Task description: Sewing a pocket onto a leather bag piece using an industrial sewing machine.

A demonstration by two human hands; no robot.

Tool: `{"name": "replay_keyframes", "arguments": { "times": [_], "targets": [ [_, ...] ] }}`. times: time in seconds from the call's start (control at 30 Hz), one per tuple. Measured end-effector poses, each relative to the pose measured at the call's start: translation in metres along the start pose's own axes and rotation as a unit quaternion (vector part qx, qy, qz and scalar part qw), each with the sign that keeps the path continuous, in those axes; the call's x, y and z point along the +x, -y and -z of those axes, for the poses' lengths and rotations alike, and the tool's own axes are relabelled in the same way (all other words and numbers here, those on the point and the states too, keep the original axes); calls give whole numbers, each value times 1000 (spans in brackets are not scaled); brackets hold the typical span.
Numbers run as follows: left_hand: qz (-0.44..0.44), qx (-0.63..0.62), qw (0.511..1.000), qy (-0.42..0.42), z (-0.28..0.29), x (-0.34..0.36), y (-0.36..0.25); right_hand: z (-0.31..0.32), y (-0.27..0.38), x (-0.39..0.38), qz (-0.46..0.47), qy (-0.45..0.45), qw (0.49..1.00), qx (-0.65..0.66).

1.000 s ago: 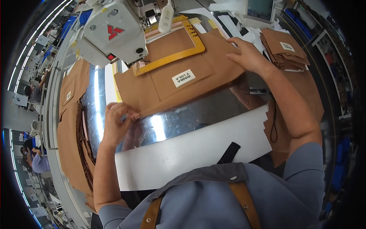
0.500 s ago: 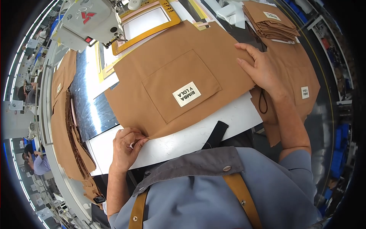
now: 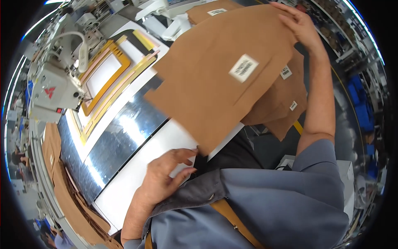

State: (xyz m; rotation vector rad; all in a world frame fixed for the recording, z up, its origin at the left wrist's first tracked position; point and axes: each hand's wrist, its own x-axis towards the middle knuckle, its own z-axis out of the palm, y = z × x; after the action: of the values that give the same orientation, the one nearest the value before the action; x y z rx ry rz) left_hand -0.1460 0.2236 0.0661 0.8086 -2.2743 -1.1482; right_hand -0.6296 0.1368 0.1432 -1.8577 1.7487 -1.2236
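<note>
A brown fabric panel (image 3: 199, 83) with a sewn-on pocket and a white label (image 3: 243, 68) is lifted off the table, blurred by motion. My right hand (image 3: 304, 31) grips its far right edge, the fingertips partly behind the cloth. Close by the panel's near corner, my left hand (image 3: 168, 174) has its thumb and fingers apart, with no cloth between them. Below the raised panel, on the right, hang more brown labelled panels (image 3: 275, 103).
On the left stands a sewing machine (image 3: 58, 89) beside a yellow clamp frame (image 3: 105, 79). A shiny metal plate (image 3: 124, 128) and a white board (image 3: 132, 182) form the work surface. Brown panels (image 3: 62, 178) drape over the left edge. Another labelled brown piece (image 3: 207, 10) lies at the back.
The panel has come up off the work surface and swung right with my right hand. My left hand has let go of its near corner. The view has turned right.
</note>
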Motion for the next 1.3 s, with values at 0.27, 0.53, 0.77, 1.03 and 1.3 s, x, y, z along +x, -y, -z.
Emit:
{"name": "replay_keyframes", "arguments": {
  "times": [0.27, 0.53, 0.77, 1.03, 1.3],
  "targets": [
    [39, 5, 999, -7, 7, -6, 20, 145, -204, -49, -159, -51, 982, -87],
    [103, 103, 978, -152, 42, -37, 47, -33, -104, -1, -23, -74, 979, -190],
    [153, 67, 949, -268, 59, -60, 73, -204, -20, 71, 157, 68, 971, -165],
    [169, 53, 936, -305, 68, -81, 87, -254, -38, 110, 191, 66, 898, -390],
    [165, 81, 940, -286, 83, -40, 91, -241, 41, 70, 64, 91, 992, -57]
  ]
}}
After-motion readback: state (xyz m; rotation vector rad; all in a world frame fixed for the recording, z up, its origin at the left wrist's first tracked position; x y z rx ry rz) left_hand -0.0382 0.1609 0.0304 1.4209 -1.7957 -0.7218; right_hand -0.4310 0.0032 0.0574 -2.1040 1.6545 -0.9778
